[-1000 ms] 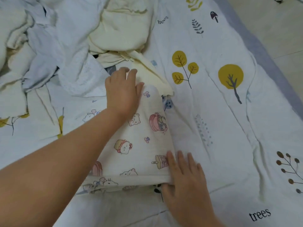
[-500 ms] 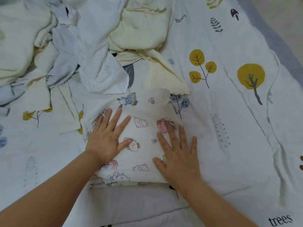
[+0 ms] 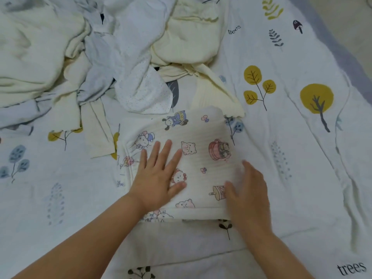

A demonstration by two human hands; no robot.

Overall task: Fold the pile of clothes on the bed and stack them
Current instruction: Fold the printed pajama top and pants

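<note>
Nearest: both forearms come in from the bottom edge. Left hand lies flat, fingers straight and spread, pressing the left half of the cartoon-print garment. Right hand is motion-blurred at the garment's right edge; fingers look straight and resting on the cloth, holding nothing, but the blur hides finer detail.

Change: a second ago the left hand was up at the garment's far end and the right sat at the near right corner. Half a second ago both palms were flat on the middle. Now the left has barely moved and the right has slid out toward the right edge. Reads as smoothing strokes, not another fold.

Garment sits folded into a compact rectangle on the bedspread, directly in front of the person, near hem doubled with a lower layer peeking out underneath.

Beyond it: a pale yellow piece touches its far right corner, a dotted white piece lies just beyond the far edge. Further back, the unfolded pile of cream and pale blue clothes fills the upper left.

Judgement: this item is essentially done. No stack is visible yet, so it likely starts one. Most of the task remains.
</note>
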